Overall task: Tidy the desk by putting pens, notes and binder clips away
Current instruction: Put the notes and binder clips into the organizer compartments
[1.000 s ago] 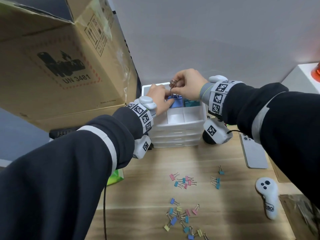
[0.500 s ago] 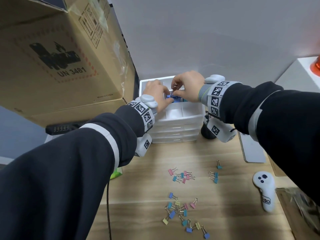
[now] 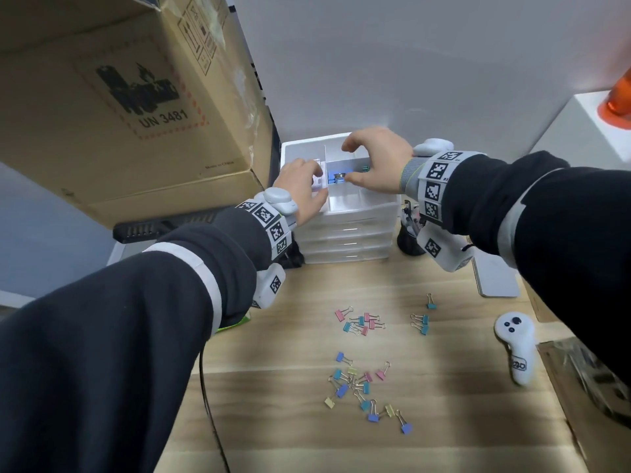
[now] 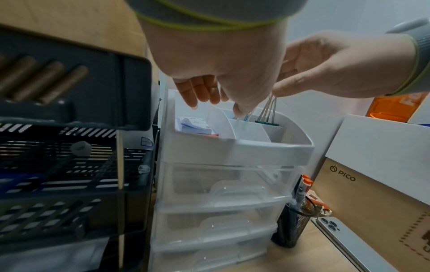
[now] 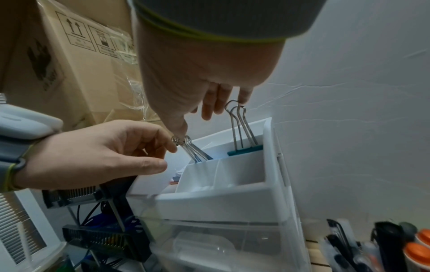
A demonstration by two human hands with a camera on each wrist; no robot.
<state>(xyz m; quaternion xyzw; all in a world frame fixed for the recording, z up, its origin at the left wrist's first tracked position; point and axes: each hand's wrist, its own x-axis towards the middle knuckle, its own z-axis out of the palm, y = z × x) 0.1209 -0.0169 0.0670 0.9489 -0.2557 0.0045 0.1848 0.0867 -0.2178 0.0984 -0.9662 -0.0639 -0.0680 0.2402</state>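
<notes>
A white drawer organiser (image 3: 348, 233) stands at the back of the desk, its top tray split into compartments. Large blue binder clips (image 3: 336, 177) sit in one compartment with their wire handles (image 5: 190, 147) up, and a teal clip (image 5: 245, 150) stands in the one beside it. My right hand (image 3: 351, 162) arches over the tray with fingers spread, thumb on the blue clips' handles and a fingertip on the teal clip's handles. My left hand (image 3: 312, 186) hovers over the notes compartment (image 4: 195, 125), loosely curled and holding nothing. Several small coloured binder clips (image 3: 358, 322) lie loose on the desk.
A big cardboard box (image 3: 119, 97) overhangs the left side, with a black rack (image 4: 69, 147) under it. Right of the organiser stand a mesh pen holder (image 4: 295, 220), a phone (image 3: 495, 278) and a white controller (image 3: 515, 346). More small clips (image 3: 362, 390) lie nearer me.
Both hands were pinching the blue clips' handles above the tray. The clips now sit in the compartment, and my right hand has spread open while the left has eased back.
</notes>
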